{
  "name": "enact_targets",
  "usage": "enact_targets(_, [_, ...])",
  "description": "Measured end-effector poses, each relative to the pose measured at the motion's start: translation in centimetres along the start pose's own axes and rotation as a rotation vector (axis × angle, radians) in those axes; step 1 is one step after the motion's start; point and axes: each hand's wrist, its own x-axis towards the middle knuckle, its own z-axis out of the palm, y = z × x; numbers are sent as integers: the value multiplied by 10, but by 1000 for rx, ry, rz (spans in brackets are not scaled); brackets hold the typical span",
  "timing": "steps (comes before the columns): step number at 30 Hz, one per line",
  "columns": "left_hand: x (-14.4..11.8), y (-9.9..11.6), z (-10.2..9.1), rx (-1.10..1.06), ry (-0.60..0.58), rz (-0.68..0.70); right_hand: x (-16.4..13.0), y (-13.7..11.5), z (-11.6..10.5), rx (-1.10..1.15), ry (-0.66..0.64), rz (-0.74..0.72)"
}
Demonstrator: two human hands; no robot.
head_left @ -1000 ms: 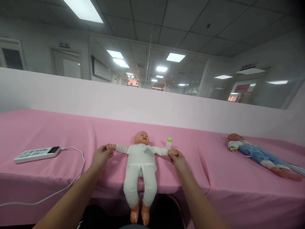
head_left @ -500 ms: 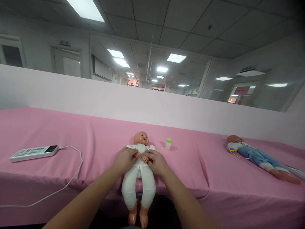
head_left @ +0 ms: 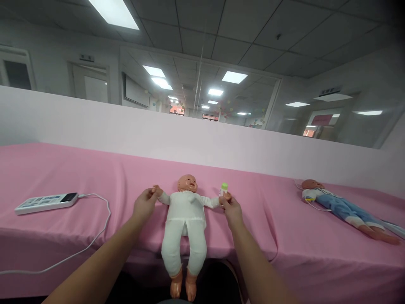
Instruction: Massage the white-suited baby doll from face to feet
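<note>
The left hand [head_left: 144, 205] and right hand [head_left: 232, 209] are each gripping a wrist of the white-clothed plastic baby doll [head_left: 185, 219]. They are holding its arms spread apart on the pink tablecloth [head_left: 79, 173].

Bright ceiling panels [head_left: 114, 12] lit everything evenly; shadows were soft, corners dark, edges bent fisheye-style, slightly soft focus.

- a training room for infant care, inside an office-like building
- long table [head_left: 63, 177] draped in a pink cloth, with two baby dolls [head_left: 185, 215] [head_left: 341, 207] laid out on it
- glass partitions [head_left: 202, 97], suspended tile ceiling [head_left: 253, 29] and panel lights [head_left: 234, 77]
</note>
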Motion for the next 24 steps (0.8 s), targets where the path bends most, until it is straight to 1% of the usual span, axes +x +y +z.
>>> enact_targets(1, [7, -9, -6, -93, 33, -85, 5, 5, -8, 62, 39, 88])
enact_targets(3, [19, -21, -16, -311, 127, -261, 11, 12, -21, 176, 59, 213])
enact_targets(5, [26, -27, -23, -456, 174, -378, 14, 17, -27, 232, 52, 241])
enact_targets(7, [29, -27, -27, -505, 169, -413, 13, 18, -28, 218, 39, 220])
enact_targets(9, [27, -25, -28, -505, 139, -399, 11, 16, -25, 176, 41, 196])
enact_targets(12, [19, -16, -25, -399, 101, -315, 8, 6, -16, 89, 56, 123])
enact_targets(15, [6, 0, -13, -170, 64, -151, 0, -11, -1, -39, 20, -24])
enact_targets(18, [-12, 24, 8, 41, -13, 12, -18, -29, 19, -158, -115, -187])
enact_targets(20, [-24, 38, 23, 203, -126, 144, -32, -37, 33, -241, -224, -296])
enact_targets(22, [-35, 48, 35, 397, -229, 269, -47, -41, 44, -368, -350, -433])
enact_targets(24, [-43, 52, 42, 570, -316, 380, -60, -43, 52, -528, -467, -565])
